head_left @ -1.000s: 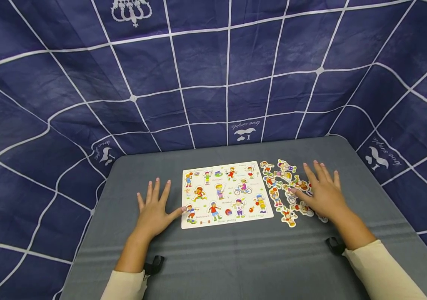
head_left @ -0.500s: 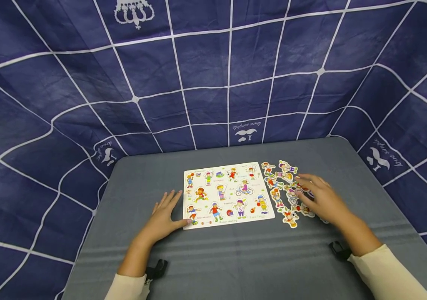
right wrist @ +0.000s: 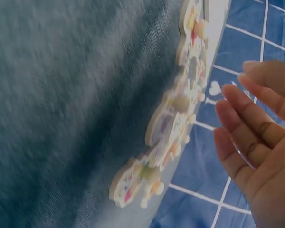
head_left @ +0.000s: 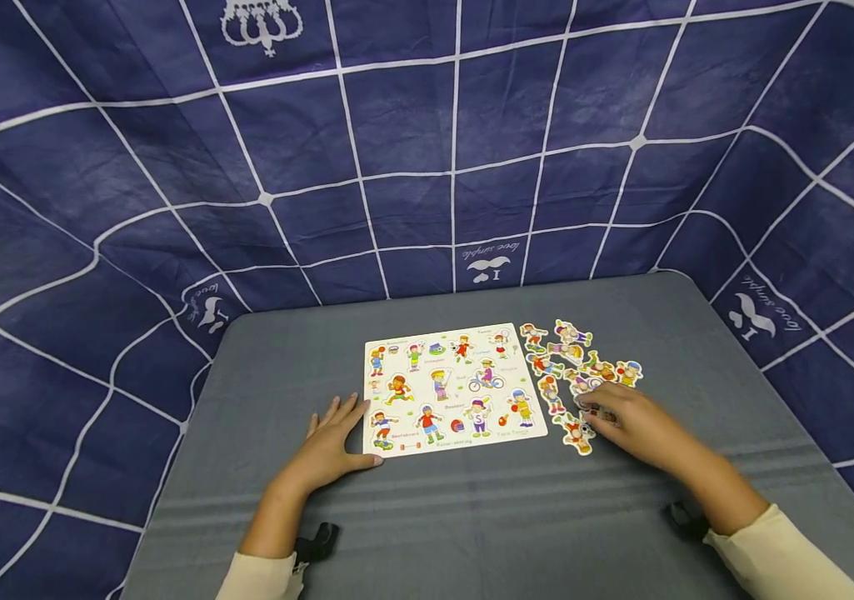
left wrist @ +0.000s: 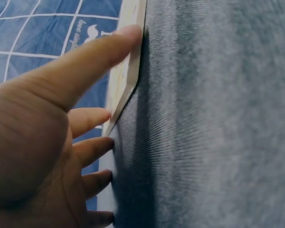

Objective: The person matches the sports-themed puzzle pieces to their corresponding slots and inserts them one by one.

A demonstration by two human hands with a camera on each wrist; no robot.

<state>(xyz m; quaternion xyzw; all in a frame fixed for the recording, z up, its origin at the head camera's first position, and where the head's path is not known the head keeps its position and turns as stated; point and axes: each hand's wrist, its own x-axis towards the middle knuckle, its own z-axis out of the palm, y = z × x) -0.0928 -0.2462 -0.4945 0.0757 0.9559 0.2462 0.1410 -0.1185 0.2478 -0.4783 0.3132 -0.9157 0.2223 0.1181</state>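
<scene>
A white puzzle board (head_left: 447,333) printed with children playing sports lies flat on the table. My left hand (head_left: 325,450) rests at its near left corner. In the left wrist view the thumb (left wrist: 126,38) lies on the board's edge (left wrist: 128,66), while the spread fingers reach along its side. Over the loose knobbed puzzle pieces (head_left: 578,433) right of the board is my right hand (head_left: 644,425), covering some of them. In the right wrist view its fingers (right wrist: 247,128) are loosely bent with nothing visible between them, apart from the pieces (right wrist: 164,123) and their round knobs.
Grey cloth (head_left: 464,525) covers the table. Dark blue curtains (head_left: 412,208) with white grid lines surround it at the back and sides. Black wrist straps (head_left: 317,542) sit below both hands.
My left hand has drawn lower, its fingers moving closer to the board's left edge. The right hand has moved down and left over the pieces, its fingers bending from spread, uncovering pieces at the upper right.
</scene>
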